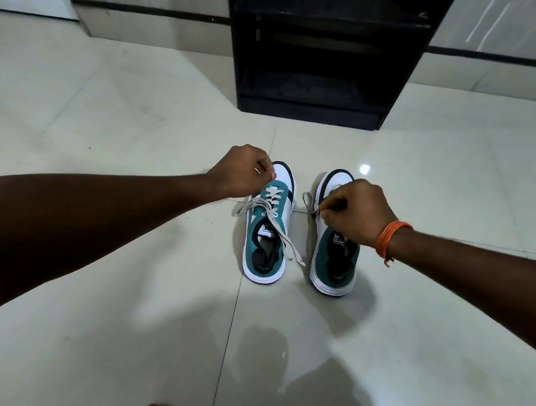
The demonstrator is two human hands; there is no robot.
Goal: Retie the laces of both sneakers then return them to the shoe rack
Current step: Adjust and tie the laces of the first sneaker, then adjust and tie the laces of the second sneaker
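Two teal-and-white sneakers stand side by side on the floor, toes pointing to the black shoe rack point(309, 111). The left sneaker point(263, 252) has grey laces lying loose across its tongue and off both sides. My left hand point(242, 170) hovers closed over that shoe's toe end, beside the upper lacing; whether it grips a lace is hidden. My right hand point(355, 210), with an orange thread band at the wrist, covers the right sneaker point(332, 269) and pinches its lace near the eyelets, a loop sticking out to the left.
The shoe rack stands against the wall straight ahead, its lower shelves dark and open. Pale glossy tiled floor point(137, 116) spreads all around the shoes. My bare toes show at the bottom edge of the view.
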